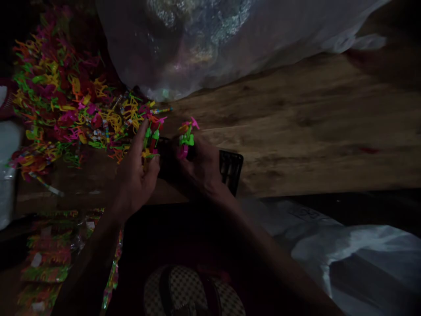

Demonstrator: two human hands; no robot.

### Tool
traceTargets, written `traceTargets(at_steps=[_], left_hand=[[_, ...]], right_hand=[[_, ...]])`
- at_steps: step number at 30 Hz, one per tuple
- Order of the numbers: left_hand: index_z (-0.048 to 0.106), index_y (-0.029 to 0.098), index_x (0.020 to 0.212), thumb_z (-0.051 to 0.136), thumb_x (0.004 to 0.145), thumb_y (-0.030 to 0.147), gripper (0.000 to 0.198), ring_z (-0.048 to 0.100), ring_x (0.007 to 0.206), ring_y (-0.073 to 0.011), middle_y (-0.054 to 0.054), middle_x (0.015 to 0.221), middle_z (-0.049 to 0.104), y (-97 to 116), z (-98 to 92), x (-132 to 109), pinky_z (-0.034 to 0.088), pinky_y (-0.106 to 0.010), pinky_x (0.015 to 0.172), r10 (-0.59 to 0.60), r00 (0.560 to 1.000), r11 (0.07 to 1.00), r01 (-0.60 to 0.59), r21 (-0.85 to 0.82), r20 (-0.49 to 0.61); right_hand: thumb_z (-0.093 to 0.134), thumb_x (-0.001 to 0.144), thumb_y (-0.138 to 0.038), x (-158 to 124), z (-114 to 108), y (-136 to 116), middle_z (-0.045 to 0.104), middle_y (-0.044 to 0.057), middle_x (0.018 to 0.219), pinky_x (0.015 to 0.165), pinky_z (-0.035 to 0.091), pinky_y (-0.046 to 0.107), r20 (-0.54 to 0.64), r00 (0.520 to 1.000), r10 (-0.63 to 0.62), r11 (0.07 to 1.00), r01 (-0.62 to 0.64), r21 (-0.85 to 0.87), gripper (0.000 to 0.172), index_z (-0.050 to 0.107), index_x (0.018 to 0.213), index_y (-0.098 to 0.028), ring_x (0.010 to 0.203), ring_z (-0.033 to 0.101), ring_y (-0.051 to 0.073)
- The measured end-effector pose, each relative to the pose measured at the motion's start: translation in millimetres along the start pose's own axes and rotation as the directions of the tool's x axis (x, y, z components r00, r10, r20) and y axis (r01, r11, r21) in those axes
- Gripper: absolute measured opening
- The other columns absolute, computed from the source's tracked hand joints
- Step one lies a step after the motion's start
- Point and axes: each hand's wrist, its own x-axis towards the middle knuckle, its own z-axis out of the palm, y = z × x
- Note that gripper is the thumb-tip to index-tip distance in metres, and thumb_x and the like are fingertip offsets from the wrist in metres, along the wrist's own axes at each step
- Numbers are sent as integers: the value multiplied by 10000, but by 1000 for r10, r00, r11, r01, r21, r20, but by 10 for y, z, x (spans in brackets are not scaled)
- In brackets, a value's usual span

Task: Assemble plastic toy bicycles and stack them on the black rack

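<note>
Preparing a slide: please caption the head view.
Left hand and right hand hold bright plastic pieces near a colourful heap and black slotted tray at a wooden table.

Both forearms are bare as far as they show, the left forearm (101, 239) and the right forearm (259, 232) alike, each slim and tapering toward the wrist. The left grip (133, 171) is an uncovered hand with slender fingers; the right grip (204, 164) is likewise bare. Lower down, a checked fabric (186, 287) in pale and dark tones shows rounded panels split by broad dark bands; whether it is a garment is too dim to tell
</note>
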Motion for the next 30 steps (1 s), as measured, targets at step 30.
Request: traceTargets(at_steps=[30], left_hand=[[317, 172, 1538, 535, 861, 170, 711, 342, 1479, -254, -128, 1588, 355, 147, 5, 347, 324, -446, 1236, -50, 998, 972, 41, 231, 31]], right_hand=[[471, 801, -171, 137, 289, 131, 654, 112, 917, 754, 451, 374, 192, 981, -12, 989, 39, -141, 226, 623, 969, -173, 847, 555, 265]])
